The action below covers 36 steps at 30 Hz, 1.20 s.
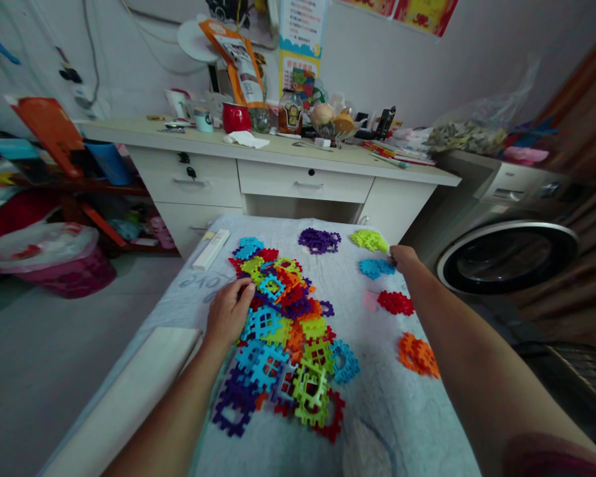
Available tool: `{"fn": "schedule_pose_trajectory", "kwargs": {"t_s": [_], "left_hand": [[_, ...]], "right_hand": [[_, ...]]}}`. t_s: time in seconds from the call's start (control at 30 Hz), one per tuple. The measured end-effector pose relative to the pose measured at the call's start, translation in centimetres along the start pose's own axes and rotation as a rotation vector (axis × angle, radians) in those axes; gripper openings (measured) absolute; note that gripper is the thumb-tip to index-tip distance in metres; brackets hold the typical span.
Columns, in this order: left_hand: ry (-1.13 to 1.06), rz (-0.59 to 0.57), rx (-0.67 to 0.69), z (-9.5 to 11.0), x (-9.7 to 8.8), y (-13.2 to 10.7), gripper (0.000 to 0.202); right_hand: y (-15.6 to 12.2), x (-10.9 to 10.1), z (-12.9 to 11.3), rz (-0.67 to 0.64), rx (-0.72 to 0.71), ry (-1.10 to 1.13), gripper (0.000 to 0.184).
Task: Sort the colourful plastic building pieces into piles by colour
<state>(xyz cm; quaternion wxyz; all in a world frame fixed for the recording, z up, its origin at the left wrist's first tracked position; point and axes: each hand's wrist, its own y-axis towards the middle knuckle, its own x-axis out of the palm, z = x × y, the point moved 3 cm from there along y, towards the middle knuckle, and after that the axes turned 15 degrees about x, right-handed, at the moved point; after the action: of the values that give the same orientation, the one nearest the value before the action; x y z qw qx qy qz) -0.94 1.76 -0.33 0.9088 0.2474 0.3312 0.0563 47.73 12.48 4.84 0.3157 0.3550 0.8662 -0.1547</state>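
Note:
A heap of coloured plastic interlocking tiles lies in the middle of a light blue cloth. My left hand rests on the heap's left edge, fingers curled over the tiles. My right hand reaches far forward and touches the small pile of lime-green tiles, its fingers closed; what it grips is hidden. Sorted piles lie along the right: purple, light blue, red and orange.
A white desk crowded with cups, jars and papers stands beyond the cloth. A washing machine is at the right. A white box lies at the cloth's left edge. A pink bin sits on the floor at left.

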Motion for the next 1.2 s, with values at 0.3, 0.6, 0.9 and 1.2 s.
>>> {"fn": "schedule_pose_trajectory", "kwargs": {"t_s": [0.3, 0.6, 0.9, 1.2], "left_hand": [[-0.032, 0.000, -0.010, 0.0, 0.0, 0.1, 0.047], [-0.097, 0.061, 0.031, 0.6, -0.3, 0.0, 0.042], [-0.054, 0.015, 0.026, 0.6, -0.2, 0.0, 0.042], [-0.036, -0.017, 0.033, 0.8, -0.2, 0.1, 0.041]], "right_hand": [[-5.0, 1.2, -2.5, -0.083, 0.148, 0.287, 0.007], [-18.9, 7.8, -7.5, -0.655, -0.517, -0.008, 0.015], [-24.4, 11.1, -7.7, -0.510, -0.611, -0.314, 0.025], [-25.0, 10.6, -7.5, -0.417, -0.488, -0.170, 0.012]]}}
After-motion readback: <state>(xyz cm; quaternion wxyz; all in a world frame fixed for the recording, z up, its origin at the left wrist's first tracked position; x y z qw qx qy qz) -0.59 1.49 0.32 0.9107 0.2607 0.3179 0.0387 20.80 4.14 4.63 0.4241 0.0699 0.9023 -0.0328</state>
